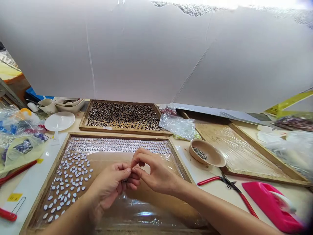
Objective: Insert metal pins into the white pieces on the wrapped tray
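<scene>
The left hand (112, 182) and right hand (155, 171), in the middle of the picture, are bare. The left arm (79, 210), low on the left, and the long, thin right arm (207, 200), low on the right, are bare too.

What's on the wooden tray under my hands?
The tray has rows of small pale pieces along its far side and loose ones at left. Your left hand and right hand hide parts; what's beneath can't be seen.
</scene>
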A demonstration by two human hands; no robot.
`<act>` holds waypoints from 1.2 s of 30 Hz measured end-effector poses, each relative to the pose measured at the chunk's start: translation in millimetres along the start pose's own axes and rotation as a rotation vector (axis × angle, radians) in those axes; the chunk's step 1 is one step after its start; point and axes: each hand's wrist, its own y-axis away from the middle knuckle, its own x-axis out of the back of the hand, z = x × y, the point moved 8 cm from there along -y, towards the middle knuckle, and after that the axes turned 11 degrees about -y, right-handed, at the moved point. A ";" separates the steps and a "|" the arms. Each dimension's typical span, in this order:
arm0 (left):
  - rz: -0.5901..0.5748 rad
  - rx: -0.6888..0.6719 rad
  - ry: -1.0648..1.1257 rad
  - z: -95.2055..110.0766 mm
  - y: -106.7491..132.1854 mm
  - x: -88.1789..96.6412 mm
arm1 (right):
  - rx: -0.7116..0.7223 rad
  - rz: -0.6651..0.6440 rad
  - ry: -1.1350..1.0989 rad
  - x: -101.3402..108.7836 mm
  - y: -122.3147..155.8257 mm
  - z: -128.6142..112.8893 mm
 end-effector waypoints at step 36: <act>0.075 0.070 0.074 -1.6 0.3 3.5 | 0.105 -0.078 0.659 -2.8 -29.0 70.2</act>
